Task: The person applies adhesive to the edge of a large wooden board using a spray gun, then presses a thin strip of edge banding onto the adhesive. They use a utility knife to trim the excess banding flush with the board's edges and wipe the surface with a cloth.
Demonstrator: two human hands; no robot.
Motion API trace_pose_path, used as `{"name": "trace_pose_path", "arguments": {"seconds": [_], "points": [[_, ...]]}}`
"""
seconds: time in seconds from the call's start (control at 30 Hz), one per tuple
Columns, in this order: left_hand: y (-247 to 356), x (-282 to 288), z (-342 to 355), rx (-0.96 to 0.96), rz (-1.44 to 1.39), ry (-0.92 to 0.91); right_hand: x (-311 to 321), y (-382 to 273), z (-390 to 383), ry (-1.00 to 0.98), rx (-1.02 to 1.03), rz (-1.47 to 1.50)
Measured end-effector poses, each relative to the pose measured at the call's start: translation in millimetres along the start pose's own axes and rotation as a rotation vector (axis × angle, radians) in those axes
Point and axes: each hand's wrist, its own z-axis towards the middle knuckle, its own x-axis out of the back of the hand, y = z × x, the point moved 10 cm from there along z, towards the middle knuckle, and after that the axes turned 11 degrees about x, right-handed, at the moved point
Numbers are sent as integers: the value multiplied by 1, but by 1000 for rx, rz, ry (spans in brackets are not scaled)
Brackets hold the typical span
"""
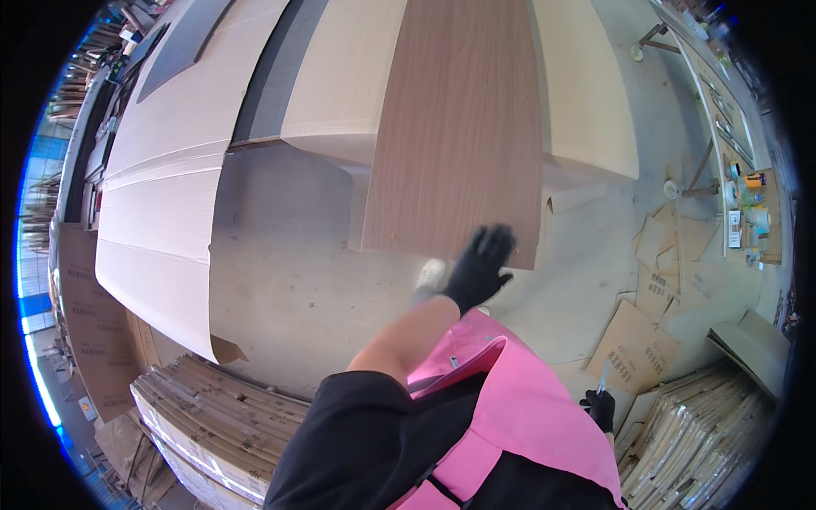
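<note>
- Here's the left hand (pixel 480 265), black-gloved, over the near end of the wood-grain board (pixel 459 127); its grip is loose, fingers extended, contact impossible to tell!
- The board lies lengthwise across cream sheeting (pixel 340 76), its near end jutting out above the grey floor (pixel 289 229).
- Down low, the right hand (pixel 601 410) has its grip clenched around a slim pale tool (pixel 604 374), near stacked cardboard (pixel 697 433).
</note>
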Motion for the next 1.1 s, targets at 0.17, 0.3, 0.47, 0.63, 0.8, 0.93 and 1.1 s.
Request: {"name": "trace_pose_path", "arguments": {"seconds": [0.17,0.3,0.47,0.63,0.8,0.93,1.1], "points": [[-70,30,-28,-9,89,-72,-18,-26,-9,-5,51,-43],[-223,131,-81,144,286,23,-36,-40,-4,-24,29,-49],[-402,258,-188,1230,735,30,-62,-63,4,-74,70,-64],[-270,195,-101,455,502,249,-84,-93,11,-118,133,-89],[-141,87,-63,318,264,34,-94,-114,9,-117,156,-114],[-100,58,-49,111,193,-92,-97,-109,5,-111,151,-44],[-1,-18,-66,-342,-74,-499,-89,-69,1,-131,140,-54]]}}
